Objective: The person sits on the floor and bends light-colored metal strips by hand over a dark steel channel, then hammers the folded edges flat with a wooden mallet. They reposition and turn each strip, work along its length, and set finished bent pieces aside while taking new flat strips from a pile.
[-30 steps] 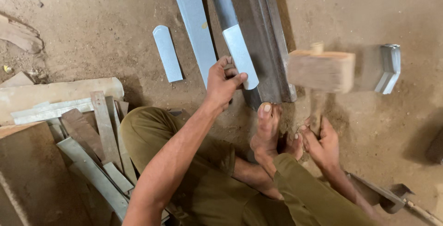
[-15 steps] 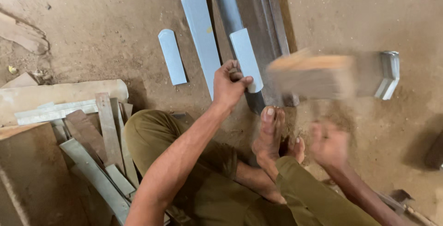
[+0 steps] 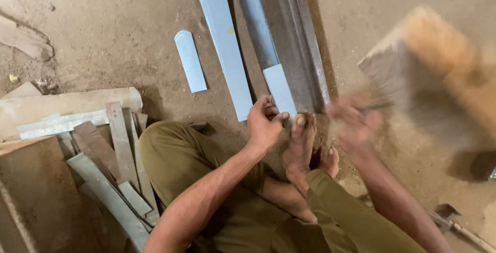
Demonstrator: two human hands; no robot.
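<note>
The left hand (image 3: 264,124) stays pinched on the near end of the small metal strip (image 3: 279,90) lying on the steel angle bar (image 3: 289,36). The right hand (image 3: 354,121), blurred, grips the wooden mallet (image 3: 429,72), now swung up nearer than before.

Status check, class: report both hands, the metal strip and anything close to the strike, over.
Left hand pins metal strip on steel rail. Right hand grips wooden mallet, blurred. Bare foot beside the strip.
</note>
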